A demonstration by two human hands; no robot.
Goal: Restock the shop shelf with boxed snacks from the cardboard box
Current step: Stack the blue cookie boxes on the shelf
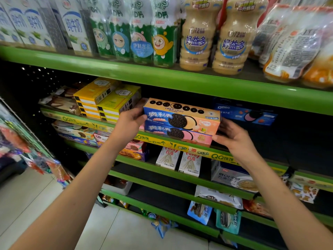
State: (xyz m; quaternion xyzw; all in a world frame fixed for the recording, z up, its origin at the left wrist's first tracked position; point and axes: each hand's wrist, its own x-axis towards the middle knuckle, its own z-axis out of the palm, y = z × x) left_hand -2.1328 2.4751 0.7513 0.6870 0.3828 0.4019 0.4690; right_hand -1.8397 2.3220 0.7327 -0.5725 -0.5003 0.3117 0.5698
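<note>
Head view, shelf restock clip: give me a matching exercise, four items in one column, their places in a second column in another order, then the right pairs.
Items
1. orange Oreo box
2. pink Oreo box
3. blue Oreo box
4. yellow boxes

Places
A. stacked left of the left hand
B. directly under the held box
C. between both hands, right hand at its end
D. further back on the shelf, to the right

Pairs: 1-C, 2-B, 3-D, 4-A
</note>
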